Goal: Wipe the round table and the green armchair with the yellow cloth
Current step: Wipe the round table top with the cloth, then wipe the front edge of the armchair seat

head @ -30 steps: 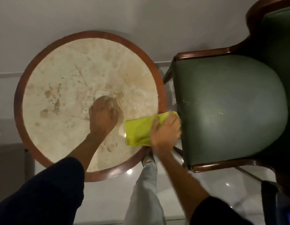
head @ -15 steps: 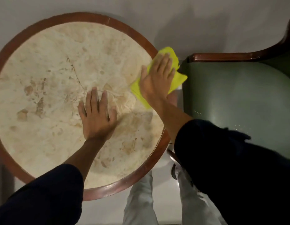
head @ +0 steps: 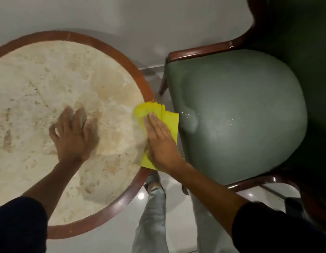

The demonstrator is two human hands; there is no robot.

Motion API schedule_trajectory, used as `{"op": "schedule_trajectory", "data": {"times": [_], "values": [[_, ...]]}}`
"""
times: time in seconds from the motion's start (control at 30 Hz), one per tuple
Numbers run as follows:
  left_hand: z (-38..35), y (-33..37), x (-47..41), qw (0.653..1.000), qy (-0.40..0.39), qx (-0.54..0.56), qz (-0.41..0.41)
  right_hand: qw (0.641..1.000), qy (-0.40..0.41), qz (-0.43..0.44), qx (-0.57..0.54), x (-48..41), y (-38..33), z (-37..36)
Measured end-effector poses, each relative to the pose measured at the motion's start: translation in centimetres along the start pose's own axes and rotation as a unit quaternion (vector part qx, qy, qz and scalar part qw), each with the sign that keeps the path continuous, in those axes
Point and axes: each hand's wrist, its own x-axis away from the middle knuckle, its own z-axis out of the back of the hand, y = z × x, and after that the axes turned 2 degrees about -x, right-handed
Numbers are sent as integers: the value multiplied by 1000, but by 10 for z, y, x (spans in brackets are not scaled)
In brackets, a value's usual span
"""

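Note:
The round table (head: 96,218) has a beige marble top inside a brown wooden rim and fills the left half of the view. My left hand (head: 74,136) lies flat on the marble near its middle, fingers spread. My right hand (head: 159,141) presses the folded yellow cloth (head: 169,119) flat onto the table's right rim, part of the cloth hanging past the edge. The green armchair (head: 240,115) stands just right of the table, its seat cushion carrying small pale specks.
Dark wooden armrests (head: 200,51) frame the chair seat, and the dark green backrest (head: 304,33) rises at the top right. My legs in light trousers (head: 151,216) stand on the glossy tiled floor between table and chair. A pale wall lies behind.
My right hand has slid the yellow cloth along the table's right rim, from the far side back toward me. The left hand stays planted on the marble.

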Motion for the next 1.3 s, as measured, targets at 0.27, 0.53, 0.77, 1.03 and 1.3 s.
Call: {"op": "schedule_trajectory", "data": {"times": [0.27, 0.53, 0.77, 1.03, 1.3], "values": [[19, 150, -26, 979, -39, 45, -196, 895, 393, -213, 15, 78, 75, 189], [-14, 179, -40, 964, -62, 18, -256, 900, 177, -382, 112, 59, 188, 139], [-29, 172, -40, 982, -5, 25, -185, 876, 241, -377, 178, 55, 238, 136], [-20, 176, -36, 981, 17, 19, -190, 863, 256, -414, 136, 42, 203, 101], [-17, 177, -32, 979, 66, 17, -191, 944, 101, -145, 277, -39, 118, 30]]}}
